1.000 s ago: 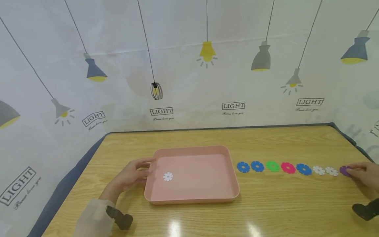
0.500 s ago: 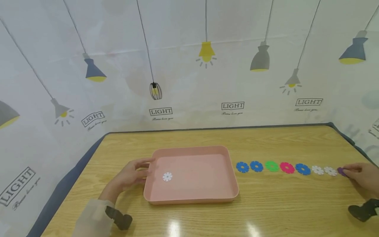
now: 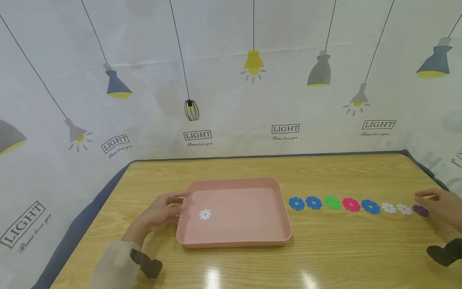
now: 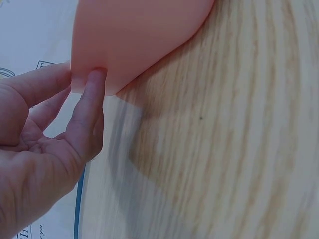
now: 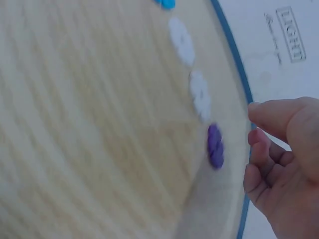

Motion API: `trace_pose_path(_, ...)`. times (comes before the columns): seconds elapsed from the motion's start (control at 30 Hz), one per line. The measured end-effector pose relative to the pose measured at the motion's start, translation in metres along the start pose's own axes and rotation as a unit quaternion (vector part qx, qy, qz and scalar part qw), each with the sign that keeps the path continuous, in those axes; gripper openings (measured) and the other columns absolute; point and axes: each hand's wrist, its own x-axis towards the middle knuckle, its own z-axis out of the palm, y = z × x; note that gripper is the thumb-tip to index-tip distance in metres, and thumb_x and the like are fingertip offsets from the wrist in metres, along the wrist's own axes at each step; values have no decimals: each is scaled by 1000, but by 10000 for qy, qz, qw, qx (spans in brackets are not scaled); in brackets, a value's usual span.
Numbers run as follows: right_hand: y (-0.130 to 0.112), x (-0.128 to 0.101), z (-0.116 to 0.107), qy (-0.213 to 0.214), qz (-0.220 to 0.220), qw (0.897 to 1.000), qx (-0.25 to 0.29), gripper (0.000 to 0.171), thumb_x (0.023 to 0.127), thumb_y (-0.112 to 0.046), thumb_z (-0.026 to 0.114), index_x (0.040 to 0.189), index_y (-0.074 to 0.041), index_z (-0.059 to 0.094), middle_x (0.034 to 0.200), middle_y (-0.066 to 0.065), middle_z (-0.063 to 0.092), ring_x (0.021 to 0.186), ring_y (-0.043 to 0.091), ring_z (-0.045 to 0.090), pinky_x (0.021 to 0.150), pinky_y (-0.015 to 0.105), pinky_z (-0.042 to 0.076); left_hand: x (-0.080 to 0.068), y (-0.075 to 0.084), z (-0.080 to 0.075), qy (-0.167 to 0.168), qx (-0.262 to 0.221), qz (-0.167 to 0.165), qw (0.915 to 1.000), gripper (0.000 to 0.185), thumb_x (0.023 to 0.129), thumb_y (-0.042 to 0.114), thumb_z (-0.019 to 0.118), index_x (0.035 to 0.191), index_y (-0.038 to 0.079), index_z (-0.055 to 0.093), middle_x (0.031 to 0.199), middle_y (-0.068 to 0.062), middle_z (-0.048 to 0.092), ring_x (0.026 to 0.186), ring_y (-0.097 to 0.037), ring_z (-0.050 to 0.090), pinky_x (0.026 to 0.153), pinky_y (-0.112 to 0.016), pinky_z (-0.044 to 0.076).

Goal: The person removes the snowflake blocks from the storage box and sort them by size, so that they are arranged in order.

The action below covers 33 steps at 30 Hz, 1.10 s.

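Observation:
My left hand holds the left wall of a shallow pink tray. In the left wrist view, its thumb presses the tray wall from outside and another finger reaches the edge. One white notched disc lies inside the tray. To the tray's right runs a row of flower-shaped notched discs in blue, green, pink, white and purple. My right hand hovers beside the purple disc at the row's right end, apart from it, fingers loosely bent and holding nothing.
A wooden table carries the tray and discs. Behind it and at both sides hangs a white cloth printed with lamps. Dark straps with cameras sit on both wrists.
My right hand has let go of the purple disc and lifted slightly. That disc now lies flat, ending the row. My left hand and the tray have stayed in place.

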Motion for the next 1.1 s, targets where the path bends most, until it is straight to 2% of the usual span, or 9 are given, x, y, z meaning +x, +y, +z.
trace_pose_path(0.07,-16,3,-2,-97,-467,9987,-166,47,93,-27,52,109,17,48,86,31,54,71,37,54,49,36,45,0,1,0,5,9,1,10000,50,91,3,53,139,3,38,136,-26,35,107,-31,54,84,-40,50)
trace_pose_path(0.2,-64,7,-3,-421,-1292,9906,-184,41,93,-26,53,110,12,54,91,26,57,78,34,55,56,41,48,0,1,0,7,24,13,10000,49,92,3,52,139,3,37,136,-26,35,106,-30,54,83,-40,51)
trace_pose_path(0.27,-92,7,-1,-601,-1644,9846,-34,38,93,-23,53,112,10,55,93,25,57,80,33,54,57,40,47,0,1,0,1,-10,26,10000,49,92,2,52,139,2,37,135,-26,35,106,-31,54,83,-40,51)
trace_pose_path(0.43,-151,6,11,-862,-2279,9692,358,31,93,-19,55,111,5,58,89,11,58,74,20,54,56,31,46,1,0,0,19,-46,5,10000,50,91,1,52,139,2,37,135,-26,35,106,-31,54,83,-40,50)
trace_pose_path(0.63,-208,2,36,-1266,-2710,9512,756,25,92,-16,56,109,1,60,86,7,58,71,19,54,58,28,47,0,0,1,52,28,-61,10000,49,91,3,52,138,3,38,135,-25,36,106,-30,54,82,-40,51)
trace_pose_path(0.77,-243,0,52,-1498,-2893,9418,833,24,92,-18,56,108,-1,61,85,4,58,72,16,53,60,28,47,0,0,0,25,67,-54,10000,49,91,5,53,138,4,38,135,-25,37,105,-29,55,82,-41,51)
trace_pose_path(0.97,-289,-1,77,-1853,-3360,9193,870,21,92,-17,56,109,-6,62,85,2,60,71,14,53,61,30,47,0,-2,0,-54,12,71,10000,50,91,3,53,139,2,37,134,-27,37,103,-30,55,81,-41,51)
trace_pose_path(1.1,-317,-2,92,-2132,-3524,9068,896,19,91,-15,57,108,-10,62,85,2,61,72,14,54,62,29,47,0,-1,0,-81,-35,126,9999,50,91,2,52,139,1,37,134,-28,36,104,-30,55,81,-41,51)
